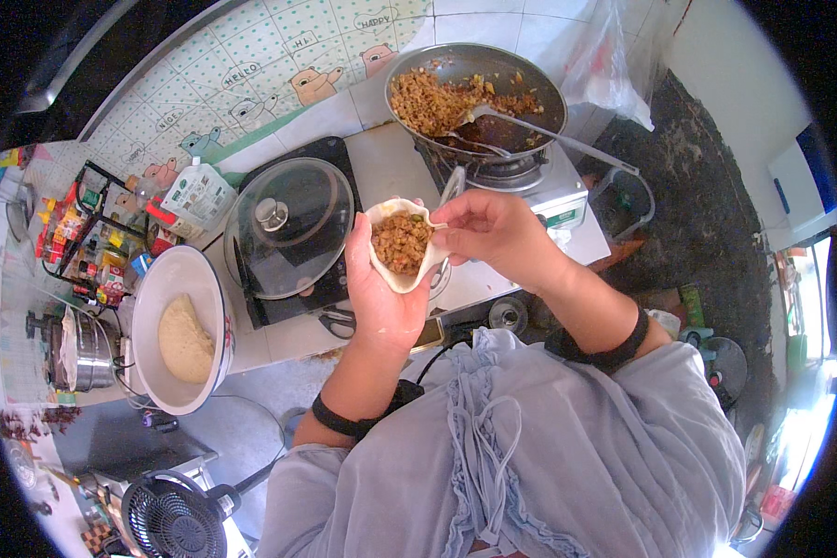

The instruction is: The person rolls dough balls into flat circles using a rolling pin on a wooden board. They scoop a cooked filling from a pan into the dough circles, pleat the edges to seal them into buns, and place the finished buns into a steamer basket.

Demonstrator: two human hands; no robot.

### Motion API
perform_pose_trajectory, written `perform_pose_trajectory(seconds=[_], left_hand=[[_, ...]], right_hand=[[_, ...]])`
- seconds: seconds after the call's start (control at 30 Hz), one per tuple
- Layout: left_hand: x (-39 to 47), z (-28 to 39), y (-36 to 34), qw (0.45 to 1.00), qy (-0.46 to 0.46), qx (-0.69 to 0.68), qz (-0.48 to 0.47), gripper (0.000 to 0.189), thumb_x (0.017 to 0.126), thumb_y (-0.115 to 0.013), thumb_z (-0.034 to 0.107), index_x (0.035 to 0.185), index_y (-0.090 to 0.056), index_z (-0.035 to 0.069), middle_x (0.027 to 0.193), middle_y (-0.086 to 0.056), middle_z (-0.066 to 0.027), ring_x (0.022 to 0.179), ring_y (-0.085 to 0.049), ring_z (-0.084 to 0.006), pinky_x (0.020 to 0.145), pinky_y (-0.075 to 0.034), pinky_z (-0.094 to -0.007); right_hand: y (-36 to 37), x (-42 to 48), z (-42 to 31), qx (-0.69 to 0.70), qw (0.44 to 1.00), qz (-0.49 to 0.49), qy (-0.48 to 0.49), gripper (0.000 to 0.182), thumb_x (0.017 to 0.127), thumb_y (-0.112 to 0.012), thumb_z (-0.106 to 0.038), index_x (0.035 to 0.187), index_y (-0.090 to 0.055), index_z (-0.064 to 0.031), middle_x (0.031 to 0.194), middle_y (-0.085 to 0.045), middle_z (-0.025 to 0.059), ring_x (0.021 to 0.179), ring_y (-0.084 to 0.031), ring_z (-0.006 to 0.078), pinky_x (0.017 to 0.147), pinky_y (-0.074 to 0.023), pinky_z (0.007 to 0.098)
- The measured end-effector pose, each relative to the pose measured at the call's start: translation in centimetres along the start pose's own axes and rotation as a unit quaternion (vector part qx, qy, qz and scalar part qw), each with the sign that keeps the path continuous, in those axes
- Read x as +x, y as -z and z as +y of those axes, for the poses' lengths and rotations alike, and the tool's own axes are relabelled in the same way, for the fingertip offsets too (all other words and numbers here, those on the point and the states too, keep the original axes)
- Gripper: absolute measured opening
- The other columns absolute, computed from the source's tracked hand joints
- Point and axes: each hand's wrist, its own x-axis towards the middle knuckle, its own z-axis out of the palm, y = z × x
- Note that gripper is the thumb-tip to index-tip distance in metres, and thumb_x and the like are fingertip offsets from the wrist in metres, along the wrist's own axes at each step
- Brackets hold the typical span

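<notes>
My left hand [387,307] cups a round of dough [404,284] from below. Brown minced filling [400,244] fills the middle of it, with the pale rim standing up around. At the right side of that rim, my right hand [485,227] pinches the dough between thumb and fingertips, drawing it into a small point. Behind the hands, a wok [474,146] on a gas stove holds more of the crumbly filling [425,97]. A metal spatula [565,139] and a spoon [485,145] rest in the wok.
A glass lid [293,258] covers a pan on the black cooktop left of my hands. Further left, a white enamel basin [150,300] holds a lump of dough [181,342]. Scissors [338,322] lie at the counter's front edge. A fan [174,516] stands lower left.
</notes>
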Motion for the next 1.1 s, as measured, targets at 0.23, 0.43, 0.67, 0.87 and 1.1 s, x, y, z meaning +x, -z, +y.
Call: perform_pose_trajectory(seconds=[0.23,0.43,0.67,0.87,1.1], left_hand=[[0.0,-0.3,-0.4,0.994,0.041,0.088,0.048,0.029,0.087,-0.051,0.027,0.11,-0.047,0.011,0.103,-0.056,-0.0057,0.095,-0.056,-0.0204,0.079,-0.049,-0.0424],[0.1,-0.4,-0.5,0.991,0.054,0.113,0.05,0.031,0.086,-0.054,0.016,0.114,-0.042,0.015,0.104,-0.052,-0.0033,0.097,-0.055,-0.017,0.08,-0.05,-0.0391],[0.7,-0.5,1.0,0.99,0.076,0.107,0.052,0.028,0.086,-0.053,0.016,0.113,-0.044,0.017,0.103,-0.053,-0.002,0.093,-0.055,-0.0155,0.071,-0.05,-0.0348],[0.7,-0.7,0.3,0.986,0.066,0.114,0.099,0.024,0.087,-0.051,0.015,0.111,-0.049,0.014,0.101,-0.059,-0.0047,0.088,-0.059,-0.0175,0.06,-0.052,-0.0294],[-0.2,0.2,-1.0,0.978,0.021,0.202,0.053,0.027,0.084,-0.057,0.01,0.11,-0.049,0.009,0.099,-0.056,-0.0053,0.087,-0.056,-0.0138,0.072,-0.048,-0.0283]], right_hand=[[0.2,-0.4,0.9,-0.209,0.956,0.106,0.175,0.01,0.075,-0.066,-0.007,0.084,-0.063,-0.0032,0.078,-0.056,0.009,0.066,-0.059,0.0166,0.059,-0.0479,0.0271],[0.1,-1.4,1.4,-0.389,0.843,0.085,0.36,0.019,0.072,-0.059,0.0,0.09,-0.062,-0.0067,0.083,-0.056,0.0121,0.072,-0.058,0.0287,0.062,-0.0497,0.0334],[0.5,-1.8,-0.2,-0.394,0.854,-0.023,0.339,0.027,0.068,-0.066,0.001,0.094,-0.064,-0.0066,0.092,-0.055,0.0095,0.081,-0.058,0.0249,0.068,-0.0498,0.0306],[0.7,-1.3,0.0,-0.456,0.809,-0.022,0.371,0.021,0.066,-0.072,-0.007,0.086,-0.064,-0.0056,0.086,-0.057,0.0073,0.073,-0.06,0.0243,0.064,-0.0501,0.0307],[0.0,-1.3,0.3,-0.298,0.907,0.047,0.294,0.012,0.073,-0.068,-0.007,0.083,-0.061,-0.0044,0.078,-0.06,0.0084,0.066,-0.061,0.0181,0.059,-0.0503,0.0278]])
